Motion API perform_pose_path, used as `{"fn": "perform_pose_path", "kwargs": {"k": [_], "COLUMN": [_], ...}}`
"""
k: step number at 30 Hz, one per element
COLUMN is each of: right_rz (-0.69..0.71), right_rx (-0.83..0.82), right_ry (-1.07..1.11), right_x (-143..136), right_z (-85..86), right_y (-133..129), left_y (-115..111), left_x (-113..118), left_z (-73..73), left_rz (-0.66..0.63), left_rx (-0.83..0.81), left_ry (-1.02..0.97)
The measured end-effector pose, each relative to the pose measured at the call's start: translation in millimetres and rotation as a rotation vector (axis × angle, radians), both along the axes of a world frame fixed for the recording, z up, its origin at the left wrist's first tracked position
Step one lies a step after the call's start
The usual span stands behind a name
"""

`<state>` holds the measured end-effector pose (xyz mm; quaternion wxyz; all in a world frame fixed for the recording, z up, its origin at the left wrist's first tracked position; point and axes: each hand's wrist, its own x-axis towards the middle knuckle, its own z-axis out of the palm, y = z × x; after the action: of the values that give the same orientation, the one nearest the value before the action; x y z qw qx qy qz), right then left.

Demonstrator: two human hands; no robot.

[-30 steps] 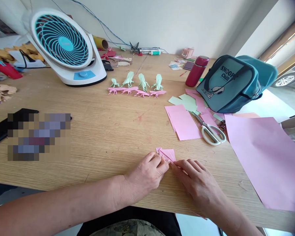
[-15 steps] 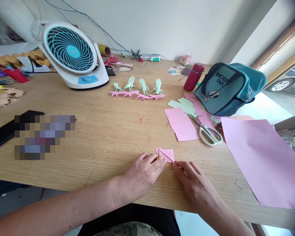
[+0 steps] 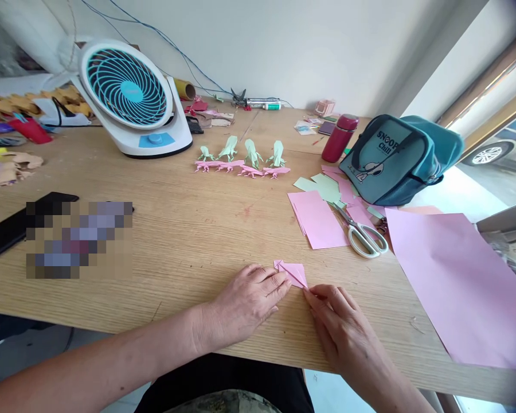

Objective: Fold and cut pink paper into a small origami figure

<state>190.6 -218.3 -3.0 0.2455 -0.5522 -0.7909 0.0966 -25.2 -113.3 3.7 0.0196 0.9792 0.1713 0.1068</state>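
A small piece of folded pink paper (image 3: 296, 273) lies on the wooden table near its front edge, with diagonal folds and a little pointed flap at its left. My left hand (image 3: 247, 301) lies flat, its fingertips pressing the paper's lower left part against the tabletop and hiding some of it. With thumb and forefinger together, my right hand (image 3: 341, 321) pinches the paper's lower right corner. Beyond my hands stand folded green paper figures (image 3: 252, 154) with legs, and a row of pink paper figures (image 3: 250, 171) just in front of them.
White-handled scissors (image 3: 363, 234) lie beside stacked pink sheets (image 3: 320, 221). A large pink sheet (image 3: 456, 281) covers the right side. Behind are a teal bag (image 3: 395, 163) and a red bottle (image 3: 340, 137). A fan (image 3: 133, 97) stands back left, a black phone-like object (image 3: 21, 223) nearer.
My left hand still holds the paper down. My right hand has shifted slightly toward me and to the right, staying at the paper's corner. The camera view has tilted a little.
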Motion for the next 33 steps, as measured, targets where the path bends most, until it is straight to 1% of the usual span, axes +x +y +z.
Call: {"fn": "perform_pose_path", "kwargs": {"k": [3, 5, 6, 8, 11, 14, 16, 18, 21, 24, 26, 27, 29, 31, 33], "right_rz": [-0.018, -0.088, -0.14, -0.223, -0.226, -0.2, -0.191, -0.175, -0.124, -0.067, -0.047, -0.04, -0.022, -0.015, -0.009], "right_rx": [-0.022, 0.004, 0.0, -0.046, -0.119, -0.13, -0.144, -0.181, -0.266, -0.33, -0.34, -0.341, -0.335, -0.304, -0.222], "right_ry": [0.132, 0.199, 0.201, 0.187, 0.151, 0.143, 0.156, 0.177, 0.207, 0.237, 0.247, 0.249, 0.253, 0.244, 0.184], "right_x": [5, 10, 11, 12, 7, -1, -5, -8, -13, -15, -16, -16, -15, -13, -8], "right_z": [5.1, 7.6, 8.2, 8.0, 5.5, 4.1, 5.9, 10.1, 17.8, 22.4, 23.2, 23.2, 23.0, 22.3, 20.9], "right_y": [0, 4, 7, 15, 29, 37, 38, 36, 31, 29, 29, 30, 30, 30, 32], "left_y": [20, 33, 39, 45, 45, 43, 43, 43, 44, 40, 36, 34, 31, 30, 31], "left_x": [-9, -13, -14, -14, -11, -10, -11, -13, -14, -10, -5, -2, 3, 6, 8], "left_z": [-0.8, 0.4, 1.3, 2.9, 2.9, 0.0, -1.9, -2.6, -1.0, 3.6, 6.6, 7.3, 6.4, 2.7, -1.9], "left_rz": [-0.155, -0.271, -0.302, -0.316, -0.309, -0.307, -0.281, -0.203, -0.051, 0.058, 0.092, 0.085, 0.013, -0.036, -0.073], "left_rx": [-0.038, -0.063, -0.079, -0.091, -0.07, -0.025, 0.014, 0.054, 0.077, 0.016, -0.064, -0.106, -0.15, -0.134, -0.114], "left_ry": [-0.03, -0.058, -0.056, -0.053, -0.061, -0.067, -0.087, -0.118, -0.172, -0.23, -0.255, -0.254, -0.24, -0.227, -0.223]}}
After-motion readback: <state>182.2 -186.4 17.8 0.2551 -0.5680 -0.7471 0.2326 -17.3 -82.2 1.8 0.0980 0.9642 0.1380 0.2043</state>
